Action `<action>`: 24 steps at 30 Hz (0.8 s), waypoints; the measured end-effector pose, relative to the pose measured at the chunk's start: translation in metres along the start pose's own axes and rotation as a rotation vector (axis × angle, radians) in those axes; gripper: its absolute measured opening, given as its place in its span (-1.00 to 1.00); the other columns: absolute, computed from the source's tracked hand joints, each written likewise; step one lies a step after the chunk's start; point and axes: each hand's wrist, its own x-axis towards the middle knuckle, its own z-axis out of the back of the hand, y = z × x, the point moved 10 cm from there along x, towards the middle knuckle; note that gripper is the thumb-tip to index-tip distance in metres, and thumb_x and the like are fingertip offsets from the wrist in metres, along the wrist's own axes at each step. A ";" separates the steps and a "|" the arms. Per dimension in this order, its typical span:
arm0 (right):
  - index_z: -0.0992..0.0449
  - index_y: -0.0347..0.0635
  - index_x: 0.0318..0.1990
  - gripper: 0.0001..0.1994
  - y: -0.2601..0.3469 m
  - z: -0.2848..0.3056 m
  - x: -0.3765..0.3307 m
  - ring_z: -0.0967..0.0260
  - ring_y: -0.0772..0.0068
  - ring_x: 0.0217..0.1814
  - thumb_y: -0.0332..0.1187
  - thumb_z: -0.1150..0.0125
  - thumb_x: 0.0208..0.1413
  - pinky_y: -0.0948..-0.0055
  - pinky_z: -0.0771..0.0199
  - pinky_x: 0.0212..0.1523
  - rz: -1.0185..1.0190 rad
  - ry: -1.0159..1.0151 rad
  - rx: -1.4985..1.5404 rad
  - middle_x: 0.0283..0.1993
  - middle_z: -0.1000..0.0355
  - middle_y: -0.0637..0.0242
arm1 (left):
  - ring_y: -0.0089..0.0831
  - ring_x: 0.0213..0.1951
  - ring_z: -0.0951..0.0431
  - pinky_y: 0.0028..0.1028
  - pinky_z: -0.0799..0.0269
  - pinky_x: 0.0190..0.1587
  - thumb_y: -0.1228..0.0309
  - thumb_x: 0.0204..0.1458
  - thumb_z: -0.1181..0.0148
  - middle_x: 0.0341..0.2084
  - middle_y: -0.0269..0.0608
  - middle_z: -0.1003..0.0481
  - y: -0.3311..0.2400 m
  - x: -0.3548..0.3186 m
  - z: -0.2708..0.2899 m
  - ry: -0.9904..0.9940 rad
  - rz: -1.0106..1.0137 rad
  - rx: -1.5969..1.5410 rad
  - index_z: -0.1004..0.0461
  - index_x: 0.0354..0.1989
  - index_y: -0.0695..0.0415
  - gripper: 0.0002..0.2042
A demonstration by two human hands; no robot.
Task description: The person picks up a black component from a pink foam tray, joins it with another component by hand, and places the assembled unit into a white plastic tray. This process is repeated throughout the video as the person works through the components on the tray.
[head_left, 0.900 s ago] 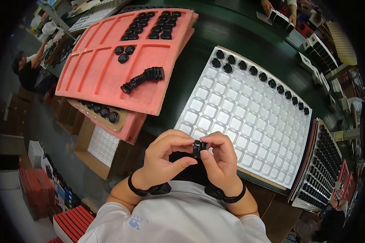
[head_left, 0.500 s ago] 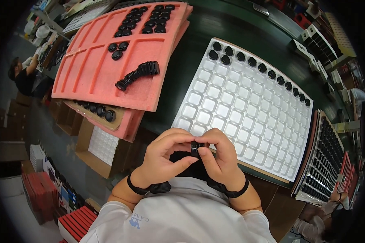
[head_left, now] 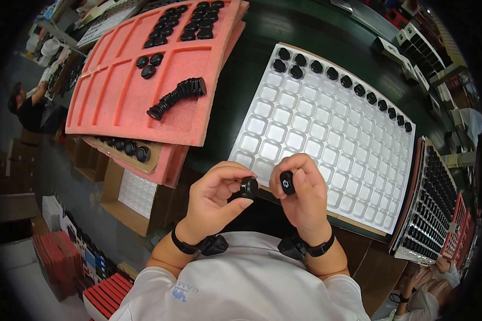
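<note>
Measured from the person's two hands, a co-worker (head_left: 29,112) in dark clothing sits between nine and ten o'clock. Between eight and nine is a stack of red sheets (head_left: 53,254); nearer, at nine, an open cardboard box (head_left: 124,219) holds a white dimpled sheet (head_left: 137,196). At ten o'clock lies a pink foam tray (head_left: 128,115) with black round pieces (head_left: 204,21) in its far compartments and a curved row of black rings (head_left: 177,97) in a near one. The left hand (head_left: 209,202) pinches a black disc (head_left: 249,188) between thumb and fingers. Just beside it, at three o'clock, the right hand (head_left: 307,200) pinches a black cap (head_left: 287,183) with a white mark; disc and cap are apart. A white tray (head_left: 310,147) stretches toward two o'clock, black knobs (head_left: 346,81) along its far edge. At three o'clock stands a panel of black parts (head_left: 428,206); at four, another person (head_left: 428,302).
</note>
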 end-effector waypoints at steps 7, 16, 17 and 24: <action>-0.32 -0.29 -0.11 -0.75 0.023 -0.032 -0.001 -0.13 0.61 -0.42 -0.26 0.05 0.25 0.61 -0.18 -0.37 0.231 0.078 -0.739 -0.38 -0.29 0.34 | -0.34 -0.12 -0.45 -0.44 -0.41 -0.03 0.63 -0.09 -0.26 -0.13 -0.03 -0.36 -0.019 -0.002 -0.008 0.059 -0.157 0.309 -0.36 -0.05 0.35 -0.62; -0.32 -0.29 -0.11 -0.82 0.021 -0.038 -0.001 -0.18 0.62 -0.36 -0.39 0.11 0.24 0.62 -0.23 -0.31 0.218 0.102 -0.722 -0.32 -0.30 0.34 | -0.36 -0.12 -0.46 -0.47 -0.44 -0.04 0.68 -0.13 -0.26 -0.14 -0.02 -0.38 -0.025 -0.001 -0.016 0.101 -0.178 0.325 -0.38 -0.04 0.37 -0.60; -0.32 -0.29 -0.11 -0.82 0.021 -0.038 -0.001 -0.18 0.62 -0.36 -0.39 0.11 0.24 0.62 -0.23 -0.31 0.218 0.102 -0.722 -0.32 -0.30 0.34 | -0.36 -0.12 -0.46 -0.47 -0.44 -0.04 0.68 -0.13 -0.26 -0.14 -0.02 -0.38 -0.025 -0.001 -0.016 0.101 -0.178 0.325 -0.38 -0.04 0.37 -0.60; -0.29 -0.31 -0.09 -0.82 0.012 -0.028 0.000 -0.11 0.64 -0.39 -0.42 0.17 0.24 0.63 -0.16 -0.35 0.047 0.020 -0.363 -0.34 -0.26 0.37 | -0.34 -0.11 -0.46 -0.47 -0.45 -0.05 0.67 -0.13 -0.27 -0.14 -0.02 -0.38 -0.026 0.000 -0.018 0.128 -0.158 0.253 -0.38 -0.04 0.38 -0.60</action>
